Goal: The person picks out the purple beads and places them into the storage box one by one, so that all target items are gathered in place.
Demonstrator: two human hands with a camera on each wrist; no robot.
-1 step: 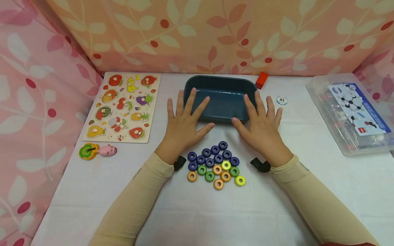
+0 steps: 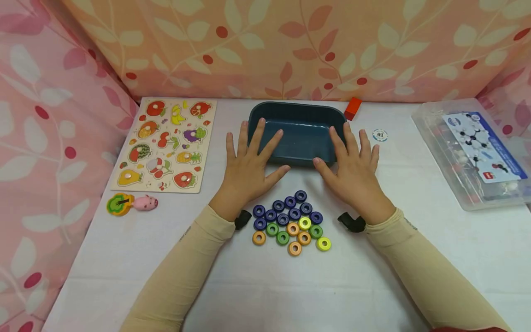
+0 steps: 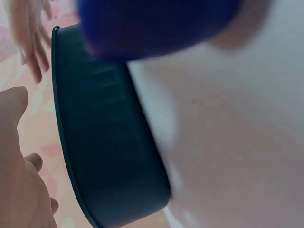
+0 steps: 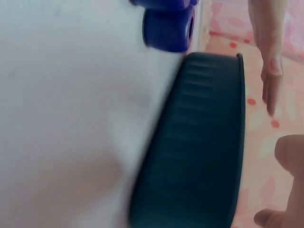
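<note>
Tray (image 2: 300,143) near left hand (image 2: 249,173), right hand (image 2: 354,175); fingers (image 2: 271,145) splayed.

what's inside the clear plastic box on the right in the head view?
Through the box, blurry reddish and whitish shapes show, too unclear to identify. The blue-and-white label covers part of the box, so anything directly beneath it can't be seen.

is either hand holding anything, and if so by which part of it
Nothing is held: the left hand and right hand both have spread fingers, none curled round the tray or the rings.
</note>
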